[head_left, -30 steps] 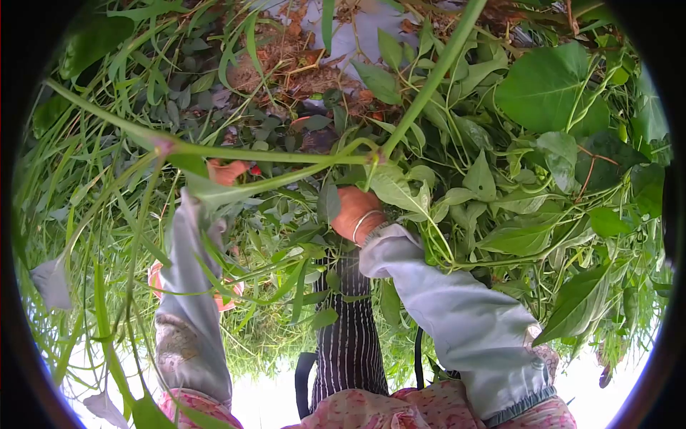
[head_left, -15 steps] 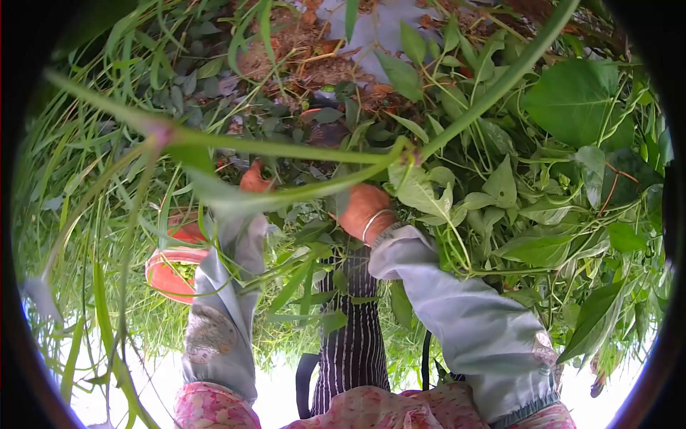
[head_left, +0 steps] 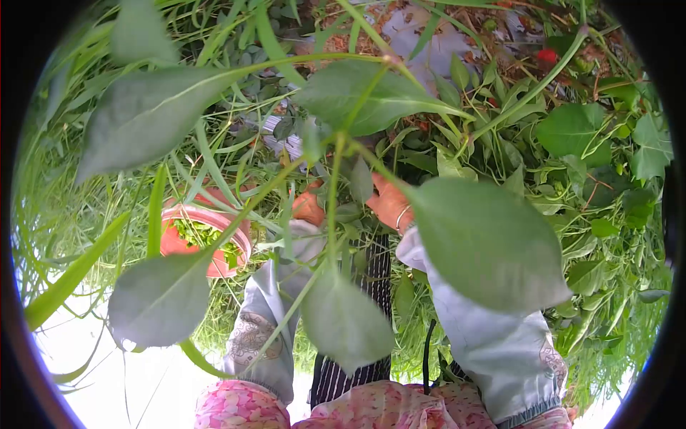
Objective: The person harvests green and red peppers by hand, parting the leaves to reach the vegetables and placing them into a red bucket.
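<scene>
My left hand (head_left: 309, 206) reaches into green foliage near the middle, beside the dark striped cloth (head_left: 373, 279); leaves and stems cover its fingers. To its right is my right hand (head_left: 391, 201), with a light band (head_left: 403, 214) at the wrist, at the edge of the leafy plants (head_left: 443, 166). Its fingertips go behind leaves, so what either hand holds cannot be made out. Left of my left hand, a red bucket (head_left: 244, 250) holds small green pieces (head_left: 196, 232).
Large leaves (head_left: 486, 243) on a stem hang close in front of the camera and cover part of the view. Grey sheeting (head_left: 429, 39) and brown litter lie at the top. A red fruit (head_left: 547, 56) shows at the upper right. Tall grass (head_left: 78, 207) stands on the left.
The view has shifted, and large leaves now cross its centre. Both hands appear further right, my left hand lower and closer to my right. More of the bucket and its contents shows.
</scene>
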A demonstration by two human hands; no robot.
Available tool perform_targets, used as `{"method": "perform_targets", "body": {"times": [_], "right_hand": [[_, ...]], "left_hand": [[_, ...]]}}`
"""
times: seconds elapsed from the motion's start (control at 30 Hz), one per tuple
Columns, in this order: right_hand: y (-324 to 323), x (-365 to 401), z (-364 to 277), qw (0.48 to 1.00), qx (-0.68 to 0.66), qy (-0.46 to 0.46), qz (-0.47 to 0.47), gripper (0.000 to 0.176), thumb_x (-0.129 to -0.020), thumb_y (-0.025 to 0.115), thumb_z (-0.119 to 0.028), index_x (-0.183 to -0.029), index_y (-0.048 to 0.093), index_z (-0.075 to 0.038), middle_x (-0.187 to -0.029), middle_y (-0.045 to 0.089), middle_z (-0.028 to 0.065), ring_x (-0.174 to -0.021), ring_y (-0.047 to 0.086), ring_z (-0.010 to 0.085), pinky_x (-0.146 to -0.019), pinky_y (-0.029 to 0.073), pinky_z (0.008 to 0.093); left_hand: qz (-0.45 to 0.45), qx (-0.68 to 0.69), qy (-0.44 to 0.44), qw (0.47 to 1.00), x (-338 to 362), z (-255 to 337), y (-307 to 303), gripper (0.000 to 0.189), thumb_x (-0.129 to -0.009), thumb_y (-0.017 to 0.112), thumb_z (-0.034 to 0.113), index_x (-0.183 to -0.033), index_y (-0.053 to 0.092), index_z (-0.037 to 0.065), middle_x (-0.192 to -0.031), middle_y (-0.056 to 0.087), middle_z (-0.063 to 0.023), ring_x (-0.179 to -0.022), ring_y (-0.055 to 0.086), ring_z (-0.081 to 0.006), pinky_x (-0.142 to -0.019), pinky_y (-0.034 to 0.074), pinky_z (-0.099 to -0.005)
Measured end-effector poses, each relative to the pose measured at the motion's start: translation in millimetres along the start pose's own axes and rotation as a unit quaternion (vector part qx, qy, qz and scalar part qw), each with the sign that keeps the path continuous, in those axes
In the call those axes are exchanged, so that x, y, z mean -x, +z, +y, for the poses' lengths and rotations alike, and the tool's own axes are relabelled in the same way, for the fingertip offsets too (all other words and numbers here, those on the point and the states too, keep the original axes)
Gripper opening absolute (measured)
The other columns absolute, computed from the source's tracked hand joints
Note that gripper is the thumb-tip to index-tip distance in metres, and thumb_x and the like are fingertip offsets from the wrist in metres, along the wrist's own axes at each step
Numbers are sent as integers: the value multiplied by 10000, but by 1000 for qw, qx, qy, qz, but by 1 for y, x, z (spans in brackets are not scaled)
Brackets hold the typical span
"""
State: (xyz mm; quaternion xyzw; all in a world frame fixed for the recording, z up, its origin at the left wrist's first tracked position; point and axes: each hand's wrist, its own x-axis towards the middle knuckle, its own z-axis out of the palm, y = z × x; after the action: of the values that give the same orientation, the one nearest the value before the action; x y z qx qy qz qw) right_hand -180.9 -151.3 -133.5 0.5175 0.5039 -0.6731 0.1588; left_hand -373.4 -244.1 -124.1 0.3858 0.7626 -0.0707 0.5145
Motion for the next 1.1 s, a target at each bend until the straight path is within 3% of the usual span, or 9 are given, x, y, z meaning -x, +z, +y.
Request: {"method": "perform_targets", "body": {"times": [0.43, 0.5, 0.57, 0.63, 0.7, 0.77, 0.9, 1.0, 1.1], "right_hand": [[-6, -17, 48, 993, 73, -33, -84, 385, -855, 518, -263, -1196, 518, -85, -1168, 563, 113, -1094, 520, 261, -874, 429, 335], [0, -23, 85, 838, 467, -282, -8, 383, -849, 513, -265, -1176, 516, -66, -1159, 563, 130, -1088, 522, 266, -873, 431, 343], [-3, -26, 90, 791, 526, -312, 1, 375, -840, 519, -256, -1163, 522, -64, -1141, 566, 151, -1065, 534, 279, -861, 442, 365], [-10, -22, 64, 946, 286, -138, -62, 363, -830, 535, -237, -1157, 535, -79, -1113, 575, 177, -1024, 557, 301, -838, 460, 401], [-29, -6, 4, 977, 167, 63, -117, 416, -810, 575, -344, -1008, 589, 22, -979, 614, 233, -936, 573, 392, -792, 470, 425], [9, -22, 61, 990, 123, -63, 4, 373, -811, 567, -369, -967, 624, -35, -946, 629, 214, -939, 578, 378, -806, 468, 433], [-16, -3, 8, 985, 161, 36, -49, 365, -826, 546, -365, -986, 620, -46, -956, 642, 177, -931, 592, 368, -795, 476, 436], [-22, 2, -2, 982, 153, -4, -108, 251, -858, 530, -236, -1002, 550, -31, -967, 585, 106, -922, 543, 279, -798, 443, 373], [-4, -21, 54, 991, -66, -19, -113, 220, -815, 549, -196, -966, 550, -37, -923, 577, 105, -851, 539, 262, -753, 442, 369]], "left_hand": [[49, 78, -21, 996, 7, 6, 13, 424, -737, 661, 203, -1129, 556, 80, -936, 634, -111, -858, 611, -280, -766, 492, -384], [59, 71, -29, 995, 10, 10, 20, 421, -738, 658, 198, -1129, 557, 80, -942, 632, -114, -866, 609, -282, -774, 491, -388], [70, 78, -39, 994, 16, 11, 24, 418, -738, 656, 193, -1129, 557, 81, -949, 630, -117, -875, 608, -283, -783, 490, -392], [73, 89, -60, 992, 26, 3, 28, 415, -739, 653, 189, -1129, 557, 82, -955, 628, -120, -883, 606, -284, -791, 489, -397], [82, 136, -93, 983, 34, -3, 30, 412, -740, 650, 184, -1129, 558, 83, -962, 626, -123, -892, 605, -285, -800, 489, -401], [110, 333, -126, 928, 35, -19, 34, 372, -744, 643, 159, -1101, 577, 77, -926, 633, -123, -858, 611, -277, -783, 494, -390], [234, 395, -83, 884, 81, 3, -63, 367, -727, 673, 105, -1083, 602, 48, -854, 662, -76, -770, 609, -128, -698, 486, -258], [370, 241, -25, 897, 117, -28, -135, 309, -734, 664, 83, -1035, 595, 68, -920, 649, -68, -806, 613, -154, -701, 501, -282], [360, -185, -142, 903, 154, -89, -194, 378, -714, 662, 112, -1079, 564, 116, -994, 624, -94, -839, 625, -269, -734, 513, -352]]}}
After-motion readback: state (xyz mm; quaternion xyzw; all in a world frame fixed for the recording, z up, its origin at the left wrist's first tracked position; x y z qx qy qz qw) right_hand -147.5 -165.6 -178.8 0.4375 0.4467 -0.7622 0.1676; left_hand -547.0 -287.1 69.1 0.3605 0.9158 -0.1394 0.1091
